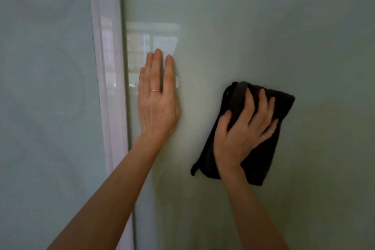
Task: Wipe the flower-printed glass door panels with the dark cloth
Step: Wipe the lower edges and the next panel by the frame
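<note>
Looking straight at two glass door panels: pale greenish right panel point(263, 26) filling most of the view, bluish left panel point(44, 87) off to the side, and a whitish strip point(109, 87) running top to bottom between them. Can just make out faint curved outlines on the left panel, too washed out to call flowers for sure.

Got the left hand point(157, 99) laid flat on the right panel, just beside the strip. Fingers straight, pointing up, close together, holding nothing. Thin ring point(155, 90) on one finger. Also catching a blurry window reflection point(152, 42) in the glass around those fingertips.

Over to the right and a bit lower: dark cloth point(263, 162), folded into a rough rectangle, tilted, pressed against that same right panel. Pinned there by the right hand point(241, 134) on top of it, fingers spread apart and bent, tips digging into the fabric, thumb hooked onto the cloth's left side. Looks like the index finger tucked under a fold near the top edge, but hard to tell through the blur. Well apart from the left hand, bare glass between the two.
</note>
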`<state>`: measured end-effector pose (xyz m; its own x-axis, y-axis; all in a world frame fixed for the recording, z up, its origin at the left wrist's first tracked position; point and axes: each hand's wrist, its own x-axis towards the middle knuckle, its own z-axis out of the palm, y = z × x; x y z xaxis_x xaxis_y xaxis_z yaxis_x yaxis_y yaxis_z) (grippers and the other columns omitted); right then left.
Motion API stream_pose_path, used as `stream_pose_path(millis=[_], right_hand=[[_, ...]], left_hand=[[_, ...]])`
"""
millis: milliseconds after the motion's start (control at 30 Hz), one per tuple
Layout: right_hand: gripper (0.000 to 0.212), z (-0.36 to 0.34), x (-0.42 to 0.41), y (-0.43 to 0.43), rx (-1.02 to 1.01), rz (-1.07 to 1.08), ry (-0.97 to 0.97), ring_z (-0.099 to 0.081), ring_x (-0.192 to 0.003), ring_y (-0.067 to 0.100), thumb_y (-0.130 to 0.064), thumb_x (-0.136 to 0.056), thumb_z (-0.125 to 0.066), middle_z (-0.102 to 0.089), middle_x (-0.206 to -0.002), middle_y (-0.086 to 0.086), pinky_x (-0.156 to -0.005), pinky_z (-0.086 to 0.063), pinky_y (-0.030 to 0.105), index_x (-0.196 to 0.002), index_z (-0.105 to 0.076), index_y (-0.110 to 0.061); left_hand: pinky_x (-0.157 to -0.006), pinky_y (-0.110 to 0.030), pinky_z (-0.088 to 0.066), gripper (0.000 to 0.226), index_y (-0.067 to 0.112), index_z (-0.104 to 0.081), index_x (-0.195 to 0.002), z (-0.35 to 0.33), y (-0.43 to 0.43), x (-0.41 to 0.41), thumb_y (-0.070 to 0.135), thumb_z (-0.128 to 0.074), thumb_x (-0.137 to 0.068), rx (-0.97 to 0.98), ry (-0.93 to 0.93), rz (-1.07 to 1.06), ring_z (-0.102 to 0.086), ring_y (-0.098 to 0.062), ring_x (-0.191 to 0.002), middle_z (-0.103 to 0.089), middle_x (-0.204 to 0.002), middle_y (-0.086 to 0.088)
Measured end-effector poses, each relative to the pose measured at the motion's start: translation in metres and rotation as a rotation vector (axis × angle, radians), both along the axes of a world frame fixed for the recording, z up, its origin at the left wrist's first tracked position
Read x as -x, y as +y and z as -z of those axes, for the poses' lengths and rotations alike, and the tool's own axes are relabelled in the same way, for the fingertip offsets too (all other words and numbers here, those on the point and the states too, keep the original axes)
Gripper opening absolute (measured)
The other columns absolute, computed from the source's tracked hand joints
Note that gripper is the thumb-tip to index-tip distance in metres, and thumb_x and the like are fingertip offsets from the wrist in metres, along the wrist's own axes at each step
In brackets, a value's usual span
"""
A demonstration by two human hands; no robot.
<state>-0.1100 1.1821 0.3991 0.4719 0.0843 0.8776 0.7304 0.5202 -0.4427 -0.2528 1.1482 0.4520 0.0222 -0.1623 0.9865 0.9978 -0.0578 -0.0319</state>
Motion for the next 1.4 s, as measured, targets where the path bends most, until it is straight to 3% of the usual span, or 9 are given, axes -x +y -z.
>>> stream_pose_path(millis=[267, 333, 533, 667, 800, 867, 1033, 1267, 1400], right_hand=[[0.051, 0.013, -0.014, 0.002, -0.146, -0.051, -0.453, -0.041, -0.144, 0.032, -0.023, -0.086, -0.066, -0.053, -0.148, 0.011, -0.119, -0.025, 0.058, -0.137, -0.063, -0.016], [0.049, 0.011, -0.037, 0.011, -0.161, -0.045, -0.428, -0.043, -0.142, 0.032, -0.022, -0.085, -0.067, -0.055, -0.147, 0.012, -0.118, -0.026, 0.057, -0.134, -0.065, -0.015], [0.055, -0.006, -0.03, 0.01, -0.036, -0.003, 0.014, -0.039, -0.145, 0.033, -0.019, -0.084, -0.064, -0.051, -0.15, 0.013, -0.119, -0.024, 0.059, -0.138, -0.059, -0.011], [0.054, 0.006, -0.006, -0.002, -0.069, -0.026, -0.269, -0.04, -0.145, 0.035, -0.024, -0.086, -0.064, -0.051, -0.15, 0.013, -0.118, -0.024, 0.061, -0.139, -0.06, -0.015], [0.05, 0.013, -0.045, 0.011, -0.168, -0.059, -0.523, -0.043, -0.143, 0.03, -0.022, -0.086, -0.068, -0.055, -0.147, 0.01, -0.119, -0.027, 0.057, -0.135, -0.065, -0.017], [0.049, 0.014, -0.071, 0.021, -0.169, -0.049, -0.491, -0.045, -0.142, 0.031, -0.021, -0.084, -0.068, -0.056, -0.146, 0.011, -0.117, -0.029, 0.057, -0.133, -0.066, -0.016], [0.055, 0.001, -0.077, 0.027, -0.011, 0.022, 0.008, -0.039, -0.145, 0.035, -0.02, -0.085, -0.062, -0.05, -0.15, 0.014, -0.118, -0.026, 0.061, -0.139, -0.056, -0.01], [0.054, 0.019, -0.094, 0.028, -0.1, -0.012, -0.458, -0.036, -0.147, 0.033, -0.026, -0.087, -0.064, -0.049, -0.152, 0.012, -0.119, -0.023, 0.06, -0.14, -0.056, -0.018], [0.054, 0.012, -0.126, 0.043, -0.078, 0.023, -0.358, -0.038, -0.146, 0.034, -0.026, -0.087, -0.061, -0.049, -0.151, 0.013, -0.119, -0.025, 0.058, -0.14, -0.051, -0.019]], left_hand=[[-0.125, -0.044, -0.02, 0.058, -0.005, -0.042, -0.148, -0.001, -0.002, 0.001, -0.017, -0.038, -0.091, 0.029, 0.0, 0.009, -0.03, -0.041, -0.147, -0.038, -0.154, -0.028], [-0.124, -0.044, -0.02, 0.055, -0.005, -0.042, -0.147, -0.001, -0.002, 0.0, -0.015, -0.037, -0.093, 0.027, -0.011, 0.008, -0.031, -0.042, -0.146, -0.038, -0.153, -0.028], [-0.125, -0.045, -0.018, 0.06, -0.003, -0.04, -0.149, 0.001, -0.001, -0.006, -0.018, -0.037, -0.091, 0.026, -0.061, 0.03, -0.028, -0.04, -0.148, -0.035, -0.156, -0.026], [-0.125, -0.046, -0.015, 0.063, -0.002, -0.042, -0.149, 0.001, 0.0, -0.02, -0.015, -0.04, -0.088, 0.056, -0.048, 0.061, -0.027, -0.041, -0.148, -0.034, -0.156, -0.026], [-0.123, -0.052, -0.021, 0.057, -0.001, -0.045, -0.147, 0.01, 0.007, -0.046, -0.007, -0.039, -0.091, 0.095, 0.008, 0.089, -0.029, -0.041, -0.147, -0.037, -0.155, -0.027], [-0.123, -0.053, -0.021, 0.062, -0.002, -0.043, -0.148, 0.012, 0.01, -0.054, -0.009, -0.038, -0.086, 0.097, -0.022, 0.088, -0.028, -0.042, -0.147, -0.036, -0.155, -0.027], [-0.124, -0.051, -0.017, 0.061, -0.001, -0.042, -0.149, 0.012, 0.013, -0.067, -0.009, -0.038, -0.089, 0.094, -0.033, 0.083, -0.026, -0.04, -0.148, -0.035, -0.156, -0.026], [-0.124, -0.052, -0.017, 0.06, 0.003, -0.043, -0.15, 0.015, 0.026, -0.1, -0.004, -0.036, -0.09, 0.125, 0.03, 0.083, -0.026, -0.039, -0.149, -0.035, -0.157, -0.025], [-0.123, -0.053, -0.017, 0.061, 0.002, -0.042, -0.15, 0.015, 0.027, -0.1, -0.007, -0.039, -0.089, 0.114, 0.023, 0.065, -0.026, -0.04, -0.149, -0.034, -0.157, -0.025]])
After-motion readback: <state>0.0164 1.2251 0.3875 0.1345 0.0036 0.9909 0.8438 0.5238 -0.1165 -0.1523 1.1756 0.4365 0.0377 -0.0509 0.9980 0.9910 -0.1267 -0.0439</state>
